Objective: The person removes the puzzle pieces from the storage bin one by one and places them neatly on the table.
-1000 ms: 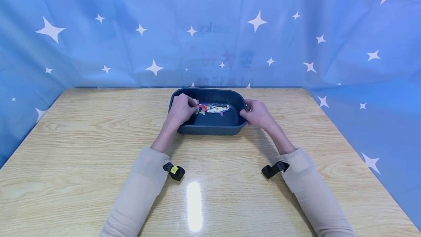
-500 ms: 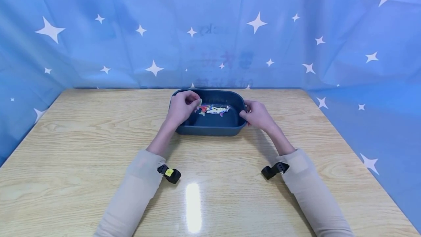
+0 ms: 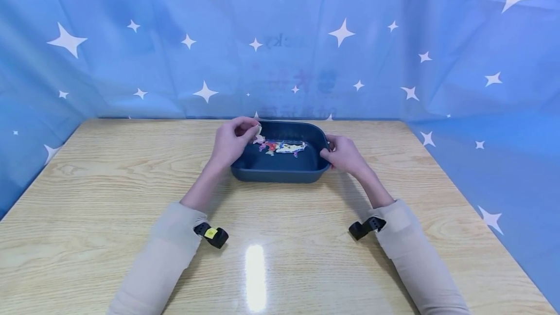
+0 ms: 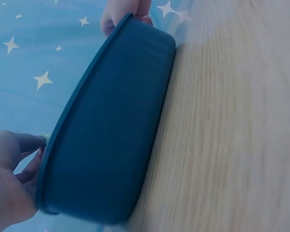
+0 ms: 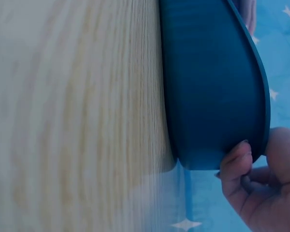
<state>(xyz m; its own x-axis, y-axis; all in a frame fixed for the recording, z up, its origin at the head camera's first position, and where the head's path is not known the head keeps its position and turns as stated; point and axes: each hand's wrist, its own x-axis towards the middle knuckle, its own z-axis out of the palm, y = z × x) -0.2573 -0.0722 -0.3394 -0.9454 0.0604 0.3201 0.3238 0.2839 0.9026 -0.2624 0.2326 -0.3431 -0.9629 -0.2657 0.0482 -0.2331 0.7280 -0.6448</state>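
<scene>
A dark blue rectangular tub (image 3: 280, 176) stands on the table. Several small colourful flat cut-out pieces lie on its floor, among them a long pale one (image 3: 290, 148) and a red one (image 3: 271, 146). At the tub's left end, my left hand (image 3: 232, 141) pinches a small pale piece (image 3: 259, 131) between thumb and fingertips, just above the rim. Only a greenish sliver of it shows past the tub wall in the left wrist view. My right hand (image 3: 344, 153) grips the tub's right end, with thumb and fingers on either side of the rim in the right wrist view.
The wooden table (image 3: 306, 256) stretches in front of the tub and to both sides. Behind its far edge hangs a blue curtain (image 3: 166, 67) with white stars. A bright light reflection lies on the near tabletop.
My left hand has moved left, from over the pieces to the tub's left rim, with the small pale piece in its fingertips. The right hand keeps its grip on the tub.
</scene>
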